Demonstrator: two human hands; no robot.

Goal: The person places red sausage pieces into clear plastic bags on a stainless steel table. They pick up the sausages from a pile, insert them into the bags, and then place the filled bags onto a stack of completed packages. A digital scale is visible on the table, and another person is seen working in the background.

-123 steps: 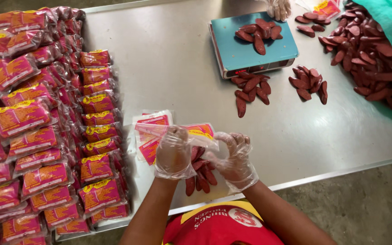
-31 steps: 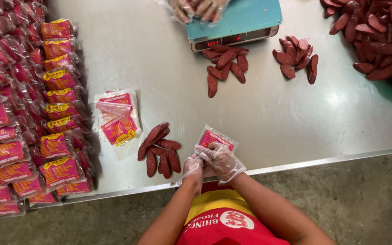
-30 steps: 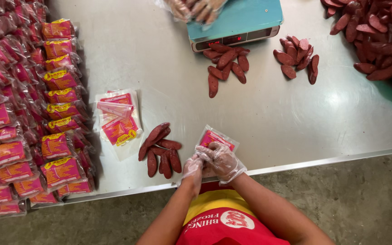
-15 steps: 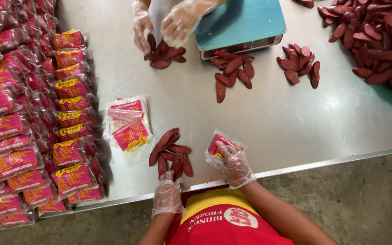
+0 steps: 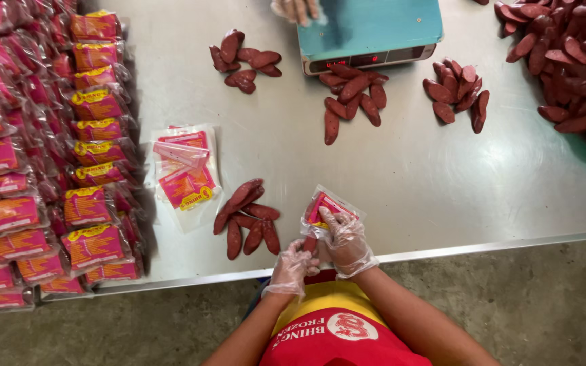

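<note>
While my right hand [image 5: 347,237] pinched the thin, limp plastic pouch [image 5: 327,211] at its mouth, just right of the loose sausage pile [image 5: 247,218] on the worktop [image 5: 401,176], my left hand [image 5: 294,261] curled beneath it, its grip unclear.

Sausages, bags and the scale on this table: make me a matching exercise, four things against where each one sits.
Things:
1. scale
2. empty bags
3. filled packs
4. small bag

Places:
A. stacked along the table's left side
B. in the right hand at the near edge
C. at the far edge, teal top
D. flat, left of the nearest sausages

Pairs: 1-C, 2-D, 3-A, 4-B
</note>
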